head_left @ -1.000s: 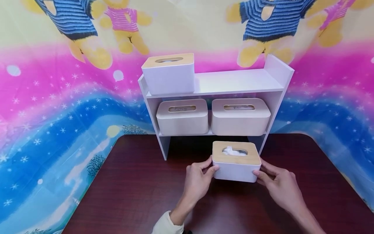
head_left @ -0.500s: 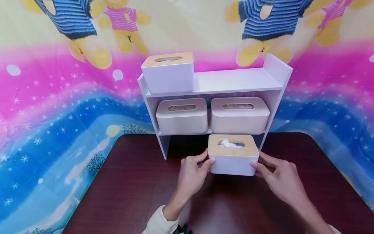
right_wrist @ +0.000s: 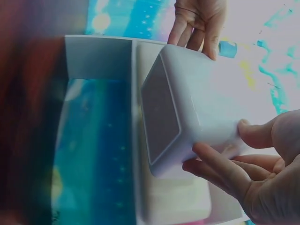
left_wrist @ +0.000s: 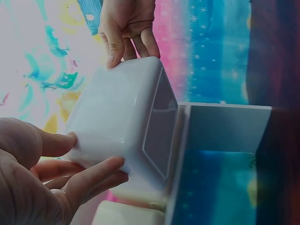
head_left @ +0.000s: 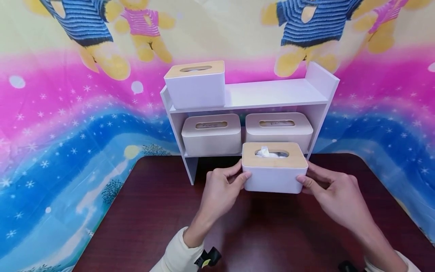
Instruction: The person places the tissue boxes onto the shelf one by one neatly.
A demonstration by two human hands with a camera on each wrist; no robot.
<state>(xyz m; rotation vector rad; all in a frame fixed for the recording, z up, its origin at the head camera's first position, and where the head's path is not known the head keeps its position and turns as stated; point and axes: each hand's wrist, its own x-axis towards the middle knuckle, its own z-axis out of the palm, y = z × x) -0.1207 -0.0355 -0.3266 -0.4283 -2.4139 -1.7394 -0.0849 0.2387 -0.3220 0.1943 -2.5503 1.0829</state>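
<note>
A white tissue box (head_left: 272, 179) with a light wood-look lid is held up in front of the shelf, a tissue poking from its oval slot. My left hand (head_left: 221, 189) grips its left end, thumb on the front face and fingers along the side. At the opposite end my right hand (head_left: 334, 196) holds it in the same way. From below, the left wrist view shows the bottom of the tissue box (left_wrist: 159, 129) with a recessed panel. The right wrist view has the right hand's fingers (right_wrist: 220, 168) curved against the box's end.
A white two-tier shelf (head_left: 272, 94) stands at the back of the dark table (head_left: 142, 226). On its top left sits another wood-lidded tissue box (head_left: 197, 90). Two cream tissue boxes, a left one (head_left: 212, 139) and a right one (head_left: 278, 132), occupy the lower tier.
Both hands have raised the tissue box and moved it toward the shelf. It now overlaps the lower front of the right cream box in the head view.
</note>
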